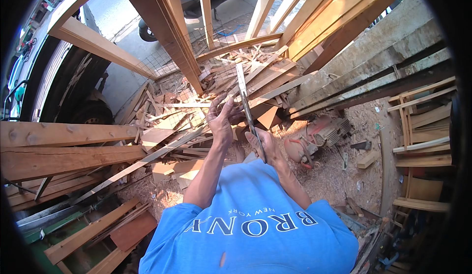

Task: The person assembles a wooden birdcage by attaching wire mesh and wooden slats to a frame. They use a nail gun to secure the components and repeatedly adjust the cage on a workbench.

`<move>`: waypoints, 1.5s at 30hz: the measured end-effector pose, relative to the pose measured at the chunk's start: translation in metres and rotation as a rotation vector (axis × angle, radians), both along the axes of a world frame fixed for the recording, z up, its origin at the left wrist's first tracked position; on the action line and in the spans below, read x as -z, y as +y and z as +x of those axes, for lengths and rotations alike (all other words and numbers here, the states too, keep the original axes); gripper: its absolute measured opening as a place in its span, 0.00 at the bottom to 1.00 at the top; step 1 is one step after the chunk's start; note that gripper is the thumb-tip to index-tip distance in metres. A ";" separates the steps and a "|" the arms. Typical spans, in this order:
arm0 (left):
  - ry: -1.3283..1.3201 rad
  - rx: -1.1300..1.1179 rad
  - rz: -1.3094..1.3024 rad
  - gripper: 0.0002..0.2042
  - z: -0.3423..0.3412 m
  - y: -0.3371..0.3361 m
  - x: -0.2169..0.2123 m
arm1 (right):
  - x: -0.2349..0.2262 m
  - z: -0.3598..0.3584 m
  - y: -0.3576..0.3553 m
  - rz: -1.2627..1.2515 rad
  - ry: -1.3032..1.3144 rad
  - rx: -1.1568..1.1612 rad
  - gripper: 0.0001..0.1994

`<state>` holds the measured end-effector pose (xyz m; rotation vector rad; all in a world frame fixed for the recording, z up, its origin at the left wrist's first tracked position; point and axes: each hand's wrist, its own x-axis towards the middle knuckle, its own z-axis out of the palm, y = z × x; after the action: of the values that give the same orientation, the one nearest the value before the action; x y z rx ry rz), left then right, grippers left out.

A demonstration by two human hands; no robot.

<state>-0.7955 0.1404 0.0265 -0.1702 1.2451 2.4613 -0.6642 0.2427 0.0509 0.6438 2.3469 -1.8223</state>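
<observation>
My right hand (264,142) is closed around the near part of a long, thin strip (247,108). The strip is dark along its lower length and pale toward its far end; I cannot tell exactly what tool or piece it is. It points away from my body, over a heap of wood offcuts (169,126). Just left of the strip, my left hand (222,118) is raised with its thumb and fingers apart, and nothing shows in it. Part of its fingers lies in shadow.
Tall planks (339,16) lean at the back right, beside a long weathered beam (364,60). Thick timbers (73,134) jut in from the left. A dusty red machine with a finned motor (322,136) sits on the sawdust to the right. Curved wooden pieces (423,161) are stacked at far right.
</observation>
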 end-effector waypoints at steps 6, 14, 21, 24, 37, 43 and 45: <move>-0.001 0.004 0.025 0.19 -0.001 0.000 0.002 | -0.002 -0.004 -0.003 -0.004 -0.025 0.039 0.32; 0.006 -0.005 -0.029 0.18 -0.001 -0.001 0.004 | 0.002 -0.009 -0.006 -0.068 -0.022 0.077 0.27; 0.007 -0.049 0.008 0.16 -0.003 0.000 0.011 | 0.018 -0.010 -0.001 0.071 0.060 0.062 0.24; -0.013 -0.059 0.047 0.15 -0.003 0.001 0.015 | 0.027 -0.012 -0.001 0.131 0.027 0.068 0.23; -0.121 0.027 0.013 0.17 0.009 0.001 0.027 | 0.022 -0.023 0.013 0.102 -0.026 0.039 0.23; -0.225 0.029 0.037 0.16 0.013 0.003 0.027 | 0.037 -0.024 0.009 0.113 0.071 0.074 0.24; -0.243 0.041 0.052 0.15 0.013 0.002 0.029 | 0.039 -0.023 0.012 0.132 0.072 0.060 0.24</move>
<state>-0.7825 0.1423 -0.0024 -0.4120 1.0694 2.3527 -0.6868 0.2552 0.0118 0.6818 2.5387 -1.7542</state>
